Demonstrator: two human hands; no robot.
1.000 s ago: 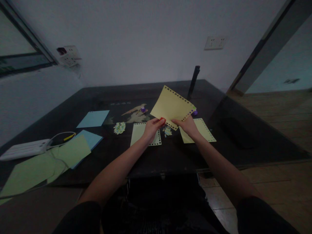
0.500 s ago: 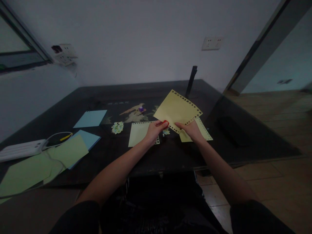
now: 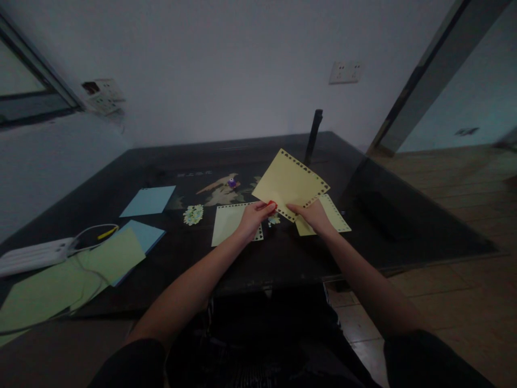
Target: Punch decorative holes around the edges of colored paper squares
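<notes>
My left hand [image 3: 254, 219] is closed around a small red paper punch [image 3: 272, 206], which sits at the edge of a yellow sheet of paper [image 3: 289, 180]. A row of small punched shapes runs along several edges of that sheet. My right hand [image 3: 314, 214] pinches its lower edge, thumb on top, and holds it tilted above the table. Beneath my hands lie a pale punched sheet [image 3: 229, 222] on the left and another yellow punched sheet [image 3: 336, 215] on the right. Between them is a small heap of paper cut-outs [image 3: 274, 220], partly hidden by my left hand.
A bigger pile of cut-outs [image 3: 193, 214] and a small purple object [image 3: 231, 183] lie on the dark table [image 3: 250, 269]. Blue paper [image 3: 150, 200], green sheets [image 3: 52, 288] and a white power strip [image 3: 35, 255] with cables occupy the left. A black upright post [image 3: 313, 136] stands behind.
The view has shifted slightly. Both hands keep their grips, and the punch stays at nearly the same place on the yellow sheet's edge.
</notes>
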